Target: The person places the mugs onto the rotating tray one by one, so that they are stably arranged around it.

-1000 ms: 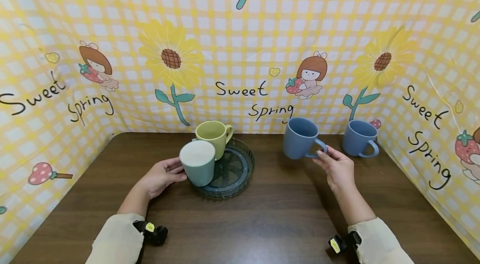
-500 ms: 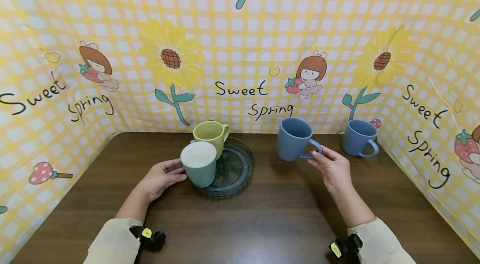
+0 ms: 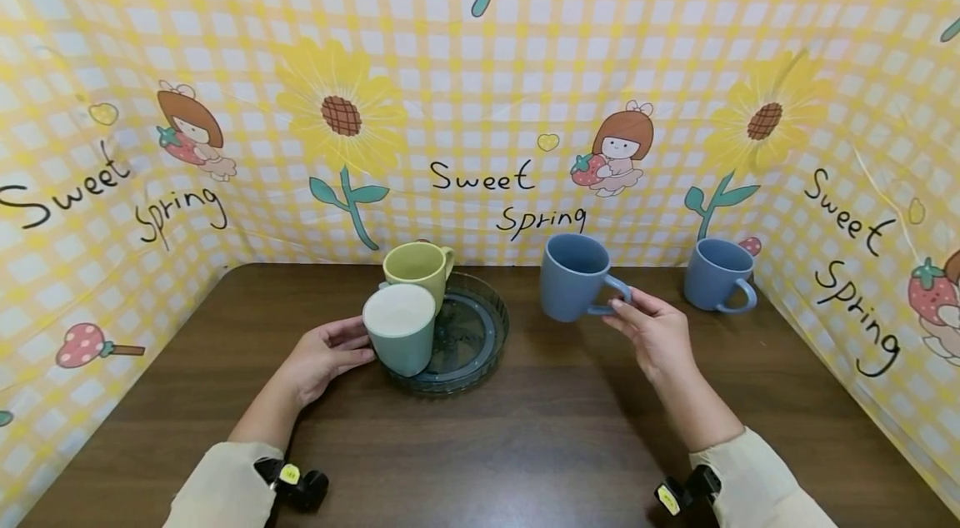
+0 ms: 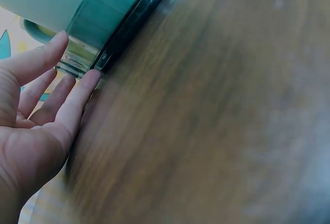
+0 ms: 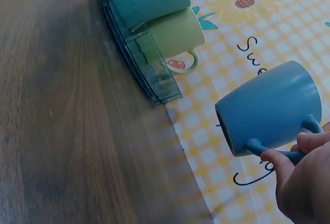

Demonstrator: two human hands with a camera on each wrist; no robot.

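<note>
right hand (image 3: 663, 336): thumb and fingers pinch the handle of the held blue mug (image 3: 572, 282), which is upright and lifted off the table (image 3: 525, 445), to the right of the tray (image 3: 491, 328) and apart from it.
left hand (image 3: 318, 361): fingers loosely extended, at the tray's left side by the teal cup (image 3: 405, 349); whether the tips touch either, i cannot tell.
tray load: teal cup at the left front, green mug (image 3: 431, 285) behind it, its handle to the right.
room in tray: the dark floor shows across the right half, up to the rim.
room on table: brown wood runs from the tray across to beneath the held blue mug, and forward between the two forearms.
back edge: the table meets the checked cloth (image 3: 480, 78) just behind the tray.
right edge: second blue mug (image 3: 712, 274) stands near the back right corner, handle turned right.
hidden: most of the teal cup's handle; the green mug's lower front, behind the teal cup.
cut off: both sleeves (image 3: 225, 482) at the bottom of the head view; the teal cup at the top of the left wrist view.
hard to make out: what the teal cup's pale top is; the wood grain, blurred in the left wrist view.
</note>
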